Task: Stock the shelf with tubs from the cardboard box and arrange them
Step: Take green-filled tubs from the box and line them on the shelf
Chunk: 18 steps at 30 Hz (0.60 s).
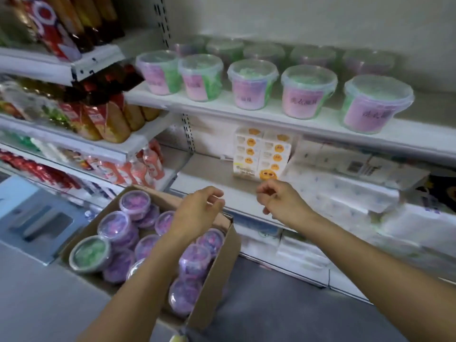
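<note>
A brown cardboard box (217,265) sits low at the centre left, filled with several clear-lidded purple tubs (134,201) and one green tub (89,253). Above, a white shelf (222,107) carries a front row of several pink-and-green tubs (252,83), with more tubs behind them. My left hand (197,211) hovers over the box's far edge, fingers loosely curled around nothing. My right hand (278,198) hangs beside it, in front of the lower shelf, also curled and empty.
A pack of yellow-faced tissue boxes (261,154) stands on the lower shelf (209,183), with white paper packs (345,193) to its right. Bottles and snack packets (106,119) fill the shelves on the left. Grey floor (283,304) lies below.
</note>
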Available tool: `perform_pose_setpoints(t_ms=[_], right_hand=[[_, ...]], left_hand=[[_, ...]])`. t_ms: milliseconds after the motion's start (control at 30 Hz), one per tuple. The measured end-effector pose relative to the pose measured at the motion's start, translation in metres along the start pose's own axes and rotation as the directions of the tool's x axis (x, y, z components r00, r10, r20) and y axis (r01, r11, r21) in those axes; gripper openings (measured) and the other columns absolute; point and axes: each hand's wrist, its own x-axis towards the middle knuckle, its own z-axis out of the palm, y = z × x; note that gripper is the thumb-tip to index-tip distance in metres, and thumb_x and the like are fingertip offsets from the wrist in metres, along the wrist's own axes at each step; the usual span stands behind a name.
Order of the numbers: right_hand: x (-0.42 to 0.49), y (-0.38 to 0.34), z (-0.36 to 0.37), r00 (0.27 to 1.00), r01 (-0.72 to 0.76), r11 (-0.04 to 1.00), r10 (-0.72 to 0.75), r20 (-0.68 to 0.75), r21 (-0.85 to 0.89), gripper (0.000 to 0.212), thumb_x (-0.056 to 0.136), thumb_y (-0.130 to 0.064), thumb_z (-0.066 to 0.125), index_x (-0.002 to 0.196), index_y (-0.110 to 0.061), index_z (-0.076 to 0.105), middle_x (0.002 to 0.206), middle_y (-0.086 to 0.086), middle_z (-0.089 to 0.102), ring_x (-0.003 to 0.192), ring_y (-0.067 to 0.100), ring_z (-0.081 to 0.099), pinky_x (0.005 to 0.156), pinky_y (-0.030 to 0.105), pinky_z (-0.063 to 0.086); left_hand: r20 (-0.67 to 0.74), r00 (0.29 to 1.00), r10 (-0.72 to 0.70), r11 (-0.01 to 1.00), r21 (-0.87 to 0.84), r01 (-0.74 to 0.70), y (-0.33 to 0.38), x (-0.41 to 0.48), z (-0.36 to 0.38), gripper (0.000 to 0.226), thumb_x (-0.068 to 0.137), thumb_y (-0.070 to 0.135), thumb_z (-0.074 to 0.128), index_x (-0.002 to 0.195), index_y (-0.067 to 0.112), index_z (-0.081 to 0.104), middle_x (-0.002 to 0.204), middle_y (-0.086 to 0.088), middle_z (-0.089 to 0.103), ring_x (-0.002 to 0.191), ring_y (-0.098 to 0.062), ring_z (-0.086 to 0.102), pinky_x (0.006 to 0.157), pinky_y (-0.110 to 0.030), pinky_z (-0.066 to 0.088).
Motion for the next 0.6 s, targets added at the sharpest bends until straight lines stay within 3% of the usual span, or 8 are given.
perform_pose_setpoints(t_ms=[100,233,333,433,500,600], right_hand=[[0.012,-0.009,0.054,0.995,-0.013,1.0,0.012,0.101,0.013,0.009,0.092,-0.011,0.054,0.089,-0.015,0.063,0.072,-0.008,0.059,0.056,0.011,0.058,0.044,0.011,0.04],[0.03,-0.016,0.137,0.975,-0.074,0.997,0.075,0.209,-0.01,0.022,0.091,-0.013,0.055,0.071,-0.022,0.058,0.066,-0.003,0.06,0.049,0.011,0.056,0.045,0.018,0.04],[0.041,-0.017,0.201,0.954,-0.147,0.989,0.151,0.258,-0.035,0.026,0.09,-0.008,0.054,0.068,-0.021,0.056,0.062,-0.003,0.058,0.041,0.003,0.052,0.04,0.017,0.04],[0.045,-0.018,0.256,0.915,-0.264,0.964,0.262,0.305,-0.036,0.019,0.092,-0.008,0.051,0.074,-0.016,0.057,0.056,0.004,0.055,0.031,0.003,0.046,0.032,0.014,0.033],[0.047,-0.017,0.286,0.897,-0.309,0.95,0.309,0.316,-0.05,0.018,0.09,-0.009,0.049,0.075,-0.011,0.058,0.058,0.01,0.056,0.038,0.009,0.05,0.034,0.017,0.034],[0.046,-0.005,0.324,0.848,-0.379,0.919,0.391,0.358,-0.107,0.016,0.09,-0.014,0.048,0.086,-0.009,0.063,0.068,0.008,0.059,0.058,0.018,0.055,0.042,0.022,0.043]], left_hand=[[0.045,0.995,-0.094,0.995,0.049,0.092,-0.062,-0.004,-0.008,0.022,0.091,0.023,0.056,0.111,0.022,0.065,0.101,-0.001,0.07,0.094,-0.021,0.065,0.088,-0.034,0.05],[0.191,0.97,-0.149,0.983,0.133,0.125,-0.137,-0.007,-0.022,0.022,0.09,0.027,0.053,0.108,0.023,0.066,0.106,-0.005,0.069,0.097,-0.026,0.065,0.088,-0.036,0.05],[0.179,0.951,-0.253,0.967,0.083,0.242,-0.197,-0.005,-0.048,0.036,0.083,0.039,0.048,0.105,0.02,0.069,0.108,-0.006,0.07,0.098,-0.027,0.065,0.089,-0.038,0.05],[0.119,0.939,-0.323,0.946,0.02,0.323,-0.263,-0.005,-0.071,0.025,0.085,0.033,0.054,0.097,0.018,0.07,0.1,-0.006,0.071,0.094,-0.026,0.065,0.09,-0.041,0.05],[0.09,0.905,-0.416,0.909,0.055,0.412,-0.301,-0.008,-0.086,0.02,0.091,0.024,0.057,0.106,0.016,0.068,0.106,-0.006,0.068,0.101,-0.026,0.063,0.092,-0.036,0.047],[0.028,0.871,-0.49,0.864,0.145,0.482,-0.357,-0.009,-0.102,0.033,0.091,0.021,0.058,0.123,0.013,0.06,0.126,-0.011,0.06,0.117,-0.03,0.055,0.1,-0.034,0.038]])
